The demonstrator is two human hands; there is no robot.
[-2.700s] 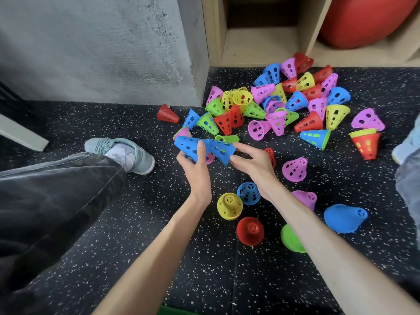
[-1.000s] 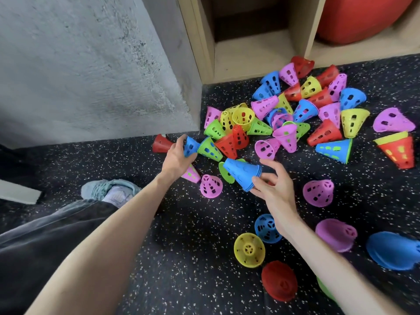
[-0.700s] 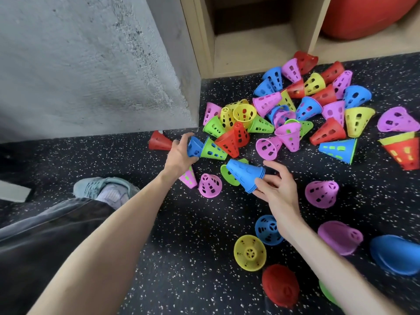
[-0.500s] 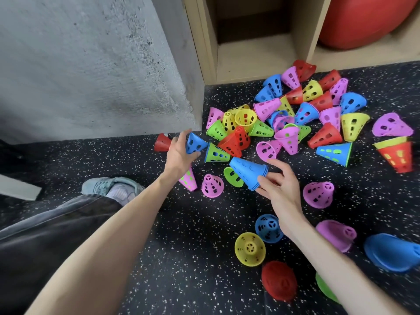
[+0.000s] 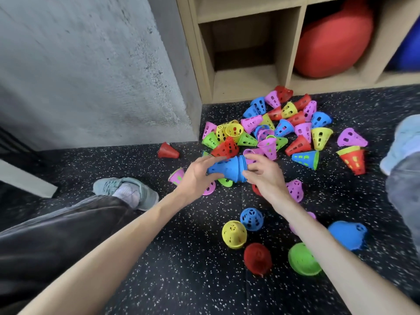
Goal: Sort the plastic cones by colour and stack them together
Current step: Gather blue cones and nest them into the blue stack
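Above the speckled floor (image 5: 159,280), just in front of the mixed pile of cones (image 5: 272,133): 1 blue stack (image 5: 227,169), lying roughly level, long axis left-right, narrow tip left, wide rims right. Left hand (image 5: 195,178) with fingers curled around the tip end; right hand (image 5: 263,176) with fingers clamped on the rim end. Nearer on the floor, 5 upright groups in plain sight: 1 yellow (image 5: 234,234), 1 small blue (image 5: 251,219), 1 red (image 5: 258,259), 1 green (image 5: 302,260), 1 larger blue (image 5: 347,235). Apart at left, 1 red cone (image 5: 167,151) on its side.
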